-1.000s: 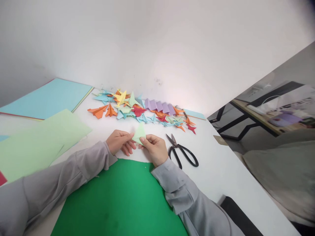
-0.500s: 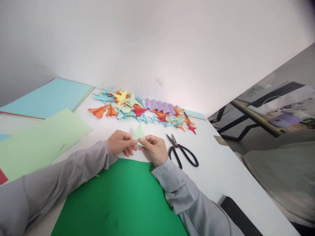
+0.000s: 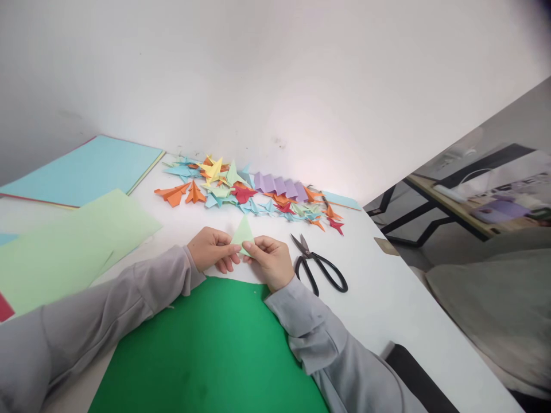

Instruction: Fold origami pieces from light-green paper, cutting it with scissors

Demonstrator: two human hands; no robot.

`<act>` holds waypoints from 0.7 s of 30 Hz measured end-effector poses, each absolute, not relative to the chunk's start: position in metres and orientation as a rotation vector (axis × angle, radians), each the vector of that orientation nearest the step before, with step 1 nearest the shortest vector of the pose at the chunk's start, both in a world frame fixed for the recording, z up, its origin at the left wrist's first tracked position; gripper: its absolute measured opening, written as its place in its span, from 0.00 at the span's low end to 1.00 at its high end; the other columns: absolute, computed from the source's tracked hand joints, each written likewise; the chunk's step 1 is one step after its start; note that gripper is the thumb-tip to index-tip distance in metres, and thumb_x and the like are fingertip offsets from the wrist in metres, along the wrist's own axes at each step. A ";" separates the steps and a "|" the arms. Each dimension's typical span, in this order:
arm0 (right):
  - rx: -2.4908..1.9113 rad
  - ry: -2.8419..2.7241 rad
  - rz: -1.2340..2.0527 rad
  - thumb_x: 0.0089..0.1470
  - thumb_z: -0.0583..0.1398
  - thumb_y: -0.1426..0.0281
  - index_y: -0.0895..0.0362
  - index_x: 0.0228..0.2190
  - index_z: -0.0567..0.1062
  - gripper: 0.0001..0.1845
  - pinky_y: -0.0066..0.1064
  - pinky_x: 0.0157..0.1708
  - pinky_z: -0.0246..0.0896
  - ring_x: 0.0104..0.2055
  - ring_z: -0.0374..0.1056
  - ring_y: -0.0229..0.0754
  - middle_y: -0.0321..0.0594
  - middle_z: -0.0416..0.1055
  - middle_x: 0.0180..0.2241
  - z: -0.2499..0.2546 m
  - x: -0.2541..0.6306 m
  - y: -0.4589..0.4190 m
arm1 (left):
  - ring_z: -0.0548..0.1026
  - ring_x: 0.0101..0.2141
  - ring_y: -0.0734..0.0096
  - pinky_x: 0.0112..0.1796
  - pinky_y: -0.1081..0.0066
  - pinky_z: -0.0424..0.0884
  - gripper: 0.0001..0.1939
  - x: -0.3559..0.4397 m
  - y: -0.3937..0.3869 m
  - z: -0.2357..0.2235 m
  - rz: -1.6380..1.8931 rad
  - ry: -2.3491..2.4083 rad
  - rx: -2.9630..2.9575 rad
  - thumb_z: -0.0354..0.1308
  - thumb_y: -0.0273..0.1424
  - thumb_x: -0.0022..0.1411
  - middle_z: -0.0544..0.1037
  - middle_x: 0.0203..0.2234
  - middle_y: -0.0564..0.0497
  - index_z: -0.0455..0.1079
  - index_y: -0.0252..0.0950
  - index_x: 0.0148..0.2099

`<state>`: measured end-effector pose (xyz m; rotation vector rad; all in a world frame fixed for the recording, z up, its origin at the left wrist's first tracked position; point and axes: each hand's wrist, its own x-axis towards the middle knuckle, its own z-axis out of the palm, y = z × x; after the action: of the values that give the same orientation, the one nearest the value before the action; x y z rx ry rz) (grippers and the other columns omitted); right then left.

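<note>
Between my two hands is a small folded piece of pale green paper point(image 3: 243, 231), its pointed tip facing away from me. My left hand point(image 3: 212, 250) pinches its lower left edge between thumb and fingers. On the lower right side, my right hand point(image 3: 272, 258) grips it the same way, thumb on top. The thumbs almost meet at the paper's base, and the fingers behind it are partly hidden. Beneath and nearer to me lies a large green sheet point(image 3: 202, 350). Black-handled scissors point(image 3: 314, 261) rest just right of my right hand, blades parted.
Many folded paper figures point(image 3: 245, 195) in several colours line the wall, with a purple pleated paper point(image 3: 279, 186) among them. Large light green sheets point(image 3: 77, 246) and a blue-topped stack point(image 3: 86, 172) lie at left. A black object point(image 3: 417, 376) sits at the lower right edge.
My left hand has shifted slightly right and its thumb now presses the paper's base. The folded paper has turned so its tip stands more upright. The scissors have not moved.
</note>
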<state>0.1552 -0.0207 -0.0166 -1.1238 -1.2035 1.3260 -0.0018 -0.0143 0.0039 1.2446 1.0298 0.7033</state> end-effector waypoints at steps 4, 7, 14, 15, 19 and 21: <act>-1.116 -1.185 1.295 0.37 0.66 0.64 0.59 0.18 0.73 0.11 0.25 0.20 0.58 0.16 0.62 0.32 0.33 0.69 0.14 -0.018 0.156 -0.020 | 0.71 0.15 0.76 0.16 0.76 0.69 0.12 -0.002 -0.013 0.001 0.729 1.024 1.207 0.65 0.32 0.41 0.75 0.17 0.50 0.70 0.28 0.25; -1.108 -1.157 1.294 0.37 0.66 0.64 0.59 0.17 0.73 0.11 0.24 0.19 0.58 0.16 0.62 0.32 0.33 0.70 0.14 -0.019 0.156 -0.019 | 0.71 0.16 0.76 0.15 0.76 0.69 0.12 -0.001 -0.013 0.000 0.731 1.038 1.205 0.66 0.30 0.39 0.75 0.18 0.50 0.70 0.27 0.26; -1.107 -1.182 1.309 0.37 0.66 0.64 0.60 0.18 0.74 0.11 0.24 0.19 0.58 0.17 0.63 0.32 0.34 0.70 0.14 -0.019 0.156 -0.019 | 0.69 0.15 0.77 0.16 0.77 0.69 0.13 -0.001 -0.015 0.004 0.720 1.040 1.228 0.66 0.34 0.39 0.73 0.14 0.52 0.70 0.28 0.24; -1.112 -1.190 1.312 0.37 0.66 0.64 0.60 0.19 0.74 0.11 0.24 0.20 0.58 0.17 0.63 0.32 0.34 0.70 0.14 -0.019 0.156 -0.020 | 0.69 0.14 0.78 0.16 0.77 0.69 0.14 -0.001 -0.015 0.005 0.718 1.039 1.227 0.67 0.34 0.39 0.72 0.13 0.52 0.70 0.28 0.24; -1.122 -1.213 1.321 0.36 0.67 0.64 0.59 0.19 0.74 0.11 0.25 0.19 0.59 0.17 0.64 0.33 0.34 0.70 0.14 -0.017 0.156 -0.021 | 0.69 0.14 0.77 0.16 0.77 0.68 0.14 -0.002 -0.015 0.005 0.691 1.028 1.240 0.67 0.36 0.39 0.72 0.12 0.52 0.70 0.29 0.23; -1.115 -1.223 1.332 0.35 0.67 0.64 0.59 0.18 0.74 0.11 0.25 0.19 0.59 0.16 0.63 0.33 0.34 0.69 0.13 -0.016 0.155 -0.022 | 0.71 0.15 0.76 0.16 0.77 0.68 0.15 -0.003 -0.014 0.004 0.660 1.014 1.251 0.66 0.36 0.39 0.73 0.14 0.51 0.70 0.28 0.22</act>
<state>0.1554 -0.0219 -0.0164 -1.1147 -1.2226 1.3319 -0.0030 -0.0137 0.0045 1.2509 1.0143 0.6603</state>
